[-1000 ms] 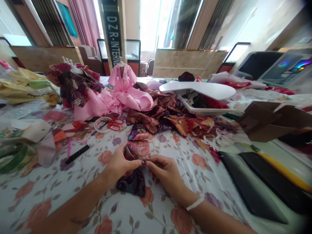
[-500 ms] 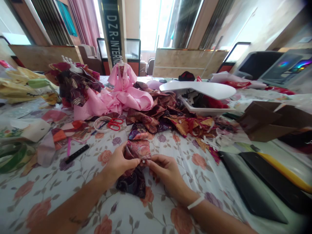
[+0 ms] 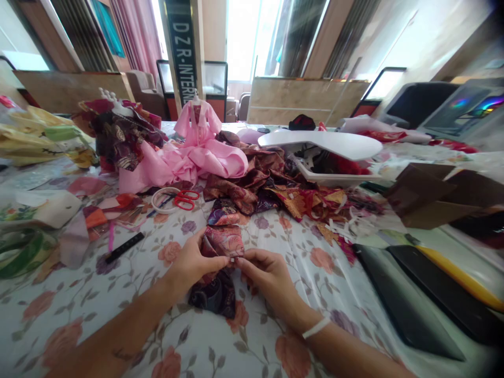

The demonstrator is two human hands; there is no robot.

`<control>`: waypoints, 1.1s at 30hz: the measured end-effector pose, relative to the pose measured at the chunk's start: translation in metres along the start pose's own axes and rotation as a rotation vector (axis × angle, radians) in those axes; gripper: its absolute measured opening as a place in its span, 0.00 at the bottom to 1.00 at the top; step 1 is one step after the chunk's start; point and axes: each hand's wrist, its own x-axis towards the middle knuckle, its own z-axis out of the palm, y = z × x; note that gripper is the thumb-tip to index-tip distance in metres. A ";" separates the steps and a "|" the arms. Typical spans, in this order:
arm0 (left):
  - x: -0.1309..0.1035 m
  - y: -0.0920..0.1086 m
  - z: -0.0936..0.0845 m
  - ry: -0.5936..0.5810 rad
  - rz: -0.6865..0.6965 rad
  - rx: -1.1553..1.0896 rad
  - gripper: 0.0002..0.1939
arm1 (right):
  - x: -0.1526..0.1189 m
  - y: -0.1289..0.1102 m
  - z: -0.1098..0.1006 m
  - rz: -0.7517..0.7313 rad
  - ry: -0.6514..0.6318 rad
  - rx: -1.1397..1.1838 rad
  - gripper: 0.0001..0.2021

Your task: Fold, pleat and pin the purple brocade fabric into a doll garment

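Low in the middle, my left hand [image 3: 199,261] pinches a patterned maroon and dark fabric piece [image 3: 223,240], its thumb pressed on the cloth. The thumb and forefinger of my right hand [image 3: 264,270] close on the same cloth from the other side. Between the two thumbs a tiny whitish thing [image 3: 232,260] shows, too small to name. Below my hands the darker end of the fabric lies on the floral tablecloth [image 3: 291,315]. Red-handled scissors [image 3: 186,200] rest beyond my left hand, beside a white tape roll [image 3: 157,202].
A small dress form wears a pink dress [image 3: 199,126]; a dark maroon garment [image 3: 126,134] stands left of it. Brocade scraps [image 3: 311,202] lie before a white lidded box [image 3: 338,178]. Cardboard [image 3: 421,197] and dark flat cases [image 3: 405,304] are rightward. Green tape [image 3: 23,252] lies left.
Almost nothing differs. My hands keep their grip on the fabric and shift only very slightly.
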 end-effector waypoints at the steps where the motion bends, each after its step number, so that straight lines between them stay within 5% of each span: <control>1: 0.000 -0.001 0.000 -0.004 0.001 -0.016 0.21 | 0.000 0.000 0.000 -0.003 0.001 -0.002 0.15; 9: -0.001 -0.003 0.002 0.022 -0.007 -0.107 0.19 | -0.001 0.000 0.001 -0.049 0.053 -0.091 0.15; 14: 0.000 -0.003 0.003 0.170 -0.040 -0.034 0.17 | -0.007 -0.005 0.002 -0.420 0.288 -0.334 0.07; 18: 0.000 -0.006 0.003 0.180 0.015 -0.027 0.19 | -0.009 -0.002 0.006 -0.636 0.224 -0.522 0.08; 33: -0.005 -0.006 0.004 0.117 0.047 0.029 0.20 | -0.008 -0.003 0.009 -0.574 0.216 -0.544 0.07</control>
